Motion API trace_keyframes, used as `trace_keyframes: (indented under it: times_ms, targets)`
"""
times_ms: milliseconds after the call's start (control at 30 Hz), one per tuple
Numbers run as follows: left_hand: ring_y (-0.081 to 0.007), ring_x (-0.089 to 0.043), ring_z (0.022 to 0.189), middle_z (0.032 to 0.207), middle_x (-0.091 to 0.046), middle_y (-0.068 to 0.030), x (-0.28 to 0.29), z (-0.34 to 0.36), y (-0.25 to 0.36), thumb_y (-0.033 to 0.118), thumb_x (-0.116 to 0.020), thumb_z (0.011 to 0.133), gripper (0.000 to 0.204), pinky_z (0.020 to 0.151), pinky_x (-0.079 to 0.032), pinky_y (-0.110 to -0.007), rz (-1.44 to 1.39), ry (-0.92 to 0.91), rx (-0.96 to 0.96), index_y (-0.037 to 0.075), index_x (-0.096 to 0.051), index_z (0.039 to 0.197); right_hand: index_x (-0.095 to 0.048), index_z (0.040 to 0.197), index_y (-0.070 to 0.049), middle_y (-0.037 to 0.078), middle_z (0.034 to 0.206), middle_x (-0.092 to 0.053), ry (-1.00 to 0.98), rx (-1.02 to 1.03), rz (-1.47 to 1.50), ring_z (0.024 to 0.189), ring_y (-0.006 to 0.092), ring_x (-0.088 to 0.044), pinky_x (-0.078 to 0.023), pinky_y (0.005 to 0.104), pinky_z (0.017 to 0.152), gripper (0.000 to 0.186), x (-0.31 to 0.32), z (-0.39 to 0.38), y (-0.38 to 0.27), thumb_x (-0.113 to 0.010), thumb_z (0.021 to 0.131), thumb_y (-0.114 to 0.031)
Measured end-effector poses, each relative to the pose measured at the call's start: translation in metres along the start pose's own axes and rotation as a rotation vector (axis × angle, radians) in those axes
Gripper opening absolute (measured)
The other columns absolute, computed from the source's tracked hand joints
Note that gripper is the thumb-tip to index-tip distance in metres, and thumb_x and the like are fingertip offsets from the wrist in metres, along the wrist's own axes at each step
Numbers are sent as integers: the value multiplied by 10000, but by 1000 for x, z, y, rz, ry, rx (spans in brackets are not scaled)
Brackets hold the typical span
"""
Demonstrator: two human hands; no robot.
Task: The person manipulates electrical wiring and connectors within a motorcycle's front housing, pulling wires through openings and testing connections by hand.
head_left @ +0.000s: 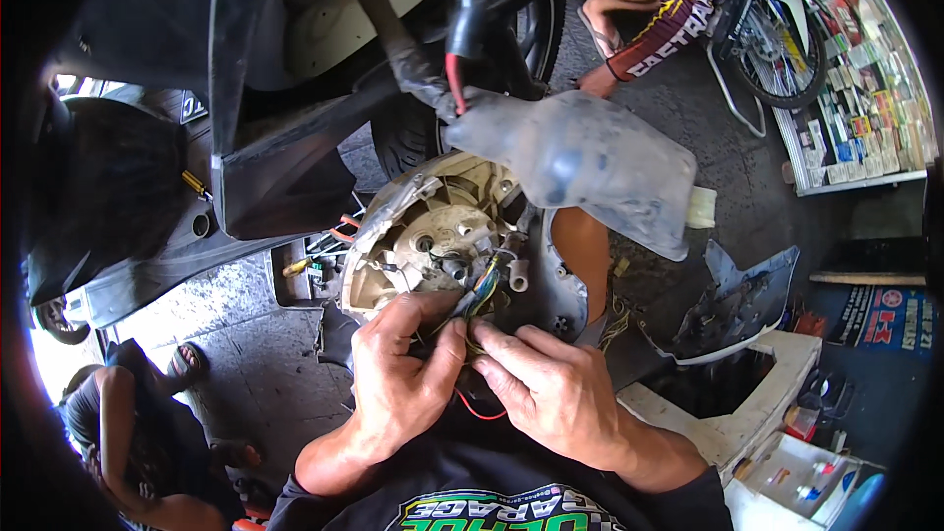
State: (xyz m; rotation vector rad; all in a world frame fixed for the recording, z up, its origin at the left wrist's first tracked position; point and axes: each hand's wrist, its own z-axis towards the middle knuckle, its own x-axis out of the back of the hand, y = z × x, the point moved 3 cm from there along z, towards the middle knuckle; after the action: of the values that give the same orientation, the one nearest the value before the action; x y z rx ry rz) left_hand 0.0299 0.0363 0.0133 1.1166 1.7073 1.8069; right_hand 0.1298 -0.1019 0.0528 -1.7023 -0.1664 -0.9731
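Observation:
Low in the middle of the head view, my left hand (408,359) and my right hand (551,383) meet fingertip to fingertip. Both pinch thin electrical wires (484,283), coloured yellow, blue and green, which come out of a dirty beige plastic housing (393,233) just beyond them. A thin red wire (479,413) loops out below the fingers. The exact spot where the fingers close is partly hidden by the hands. Above the housing hangs a dusty translucent plastic cover (590,162). A bluish-grey curved panel (562,295) stands against the housing's right side.
Black motorcycle bodywork (285,172) and a tyre (398,143) rise ahead. A person's sleeved arm (664,34) reaches in at upper right; another person (138,433) sits lower left. On the right are a loose fairing panel (728,300), a white box (792,359) and a display case (865,172).

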Motion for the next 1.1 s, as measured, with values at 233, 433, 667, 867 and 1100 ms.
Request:
trace_keyframes:
  times_ms: [233, 433, 667, 867, 1100]
  targets:
    - [-111, -635, 783, 893, -741, -117, 2, 5, 0, 10, -653, 968, 170, 733, -526, -283, -145, 83, 73, -80, -688, 1107, -692, 1273, -14, 131, 895, -701, 7, -13, 83, 682, 305, -686, -554, 385, 589, 340, 4, -5, 1, -723, 951, -119]
    - [-106, -628, 795, 891, -741, -105, 2, 5, -4, 22, -658, 971, 174, 746, -520, -273, -157, 107, 89, -81, -689, 1107, -693, 1280, 10, 160, 909, -729, 21, -53, 161, 666, 226, -698, -544, 346, 587, 341, 17, -14, 2, -713, 949, -71]
    - [-103, -632, 784, 880, -742, -107, 1, 2, -3, 31, -671, 967, 184, 731, -525, -272, -143, 93, 61, -82, -687, 1111, -707, 1245, -17, 176, 893, -739, 68, -43, 204, 701, 316, -724, -573, 391, 605, 309, 18, -19, 10, -713, 961, -139]
    - [-115, -651, 780, 880, -743, -110, -1, -3, -3, 19, -686, 948, 178, 734, -540, -278, -169, 83, 58, -74, -690, 1100, -704, 1247, -19, 168, 888, -730, 43, -34, 167, 714, 345, -720, -578, 412, 607, 315, 10, -17, 5, -709, 968, -165]
    - [-212, -723, 792, 907, -749, -168, -1, -6, -5, 23, -710, 915, 181, 746, -569, -324, -43, 104, -6, -54, -696, 1078, -688, 1266, -10, 163, 891, -743, 36, 17, 85, 715, 323, -735, -591, 407, 611, 369, 14, -20, 5, -739, 950, -192]
